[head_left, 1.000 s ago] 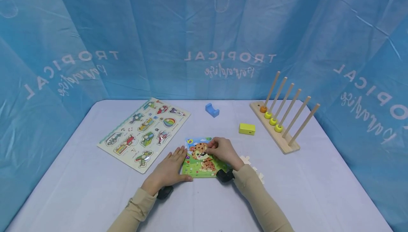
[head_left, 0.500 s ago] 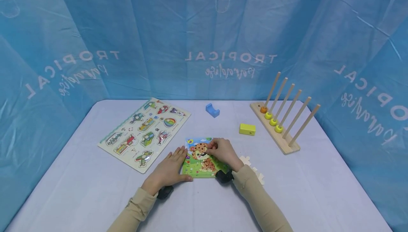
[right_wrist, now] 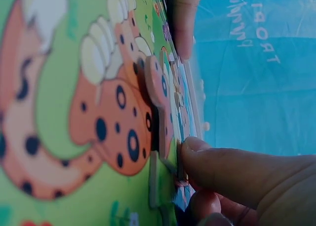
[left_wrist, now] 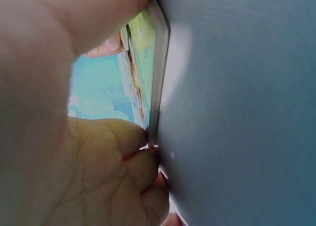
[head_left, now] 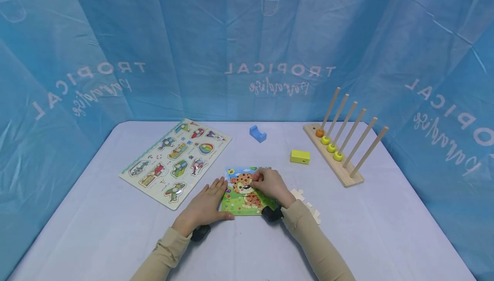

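A jigsaw puzzle [head_left: 235, 203] with a spotted leopard cub on green grass lies flat on the white table. My left hand [head_left: 206, 206] rests at its left side, fingers stretched along that edge and thumb by the lower left corner. In the left wrist view the thumb and fingers touch the puzzle's rim [left_wrist: 159, 78]. Over the cub's face, my right hand [head_left: 270, 182] pinches a puzzle piece [right_wrist: 179, 159] between thumb and fingers. The right wrist view shows another piece [right_wrist: 163, 107] standing proud of the board beside it. The right hand hides the puzzle's right part.
Several pale loose puzzle pieces [head_left: 313, 213] lie by the right forearm. A vehicle peg puzzle board [head_left: 162, 193] is at left. Behind are a blue curved block [head_left: 257, 134] and a yellow block [head_left: 299, 157]. A wooden rack [head_left: 349, 178] with upright pegs and beads stands at right.
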A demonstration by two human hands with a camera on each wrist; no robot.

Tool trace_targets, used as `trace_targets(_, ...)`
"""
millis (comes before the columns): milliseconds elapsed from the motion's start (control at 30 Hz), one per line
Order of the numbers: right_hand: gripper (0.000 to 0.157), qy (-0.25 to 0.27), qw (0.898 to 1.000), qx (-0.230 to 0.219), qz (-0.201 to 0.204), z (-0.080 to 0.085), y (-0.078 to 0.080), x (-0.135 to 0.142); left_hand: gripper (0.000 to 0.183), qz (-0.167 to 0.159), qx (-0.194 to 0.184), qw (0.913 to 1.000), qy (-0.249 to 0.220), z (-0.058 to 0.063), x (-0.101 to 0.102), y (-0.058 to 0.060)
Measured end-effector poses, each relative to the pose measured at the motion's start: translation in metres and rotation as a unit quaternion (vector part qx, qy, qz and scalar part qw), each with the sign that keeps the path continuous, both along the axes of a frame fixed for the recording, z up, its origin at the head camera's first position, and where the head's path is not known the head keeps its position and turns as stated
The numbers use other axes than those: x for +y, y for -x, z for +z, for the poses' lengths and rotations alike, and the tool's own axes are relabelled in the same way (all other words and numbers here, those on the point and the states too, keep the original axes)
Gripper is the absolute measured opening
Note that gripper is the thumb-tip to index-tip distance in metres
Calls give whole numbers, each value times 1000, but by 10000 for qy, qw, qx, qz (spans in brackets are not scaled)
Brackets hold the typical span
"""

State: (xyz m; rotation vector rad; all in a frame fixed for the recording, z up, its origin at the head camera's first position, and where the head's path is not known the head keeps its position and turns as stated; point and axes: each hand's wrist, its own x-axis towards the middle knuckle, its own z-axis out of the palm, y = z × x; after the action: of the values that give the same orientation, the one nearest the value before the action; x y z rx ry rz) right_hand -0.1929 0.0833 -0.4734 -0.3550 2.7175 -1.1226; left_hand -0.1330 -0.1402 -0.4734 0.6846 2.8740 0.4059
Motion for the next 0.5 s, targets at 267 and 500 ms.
trace_targets(267,14,-128,9999,5,-69,0,-1,-2,101,17,-36,10000,4,-1,0,0)
trace_targets(500,15,-205,9996,111,-139,-1,-1,-3,101,15,-47,10000,19,-1,0,0)
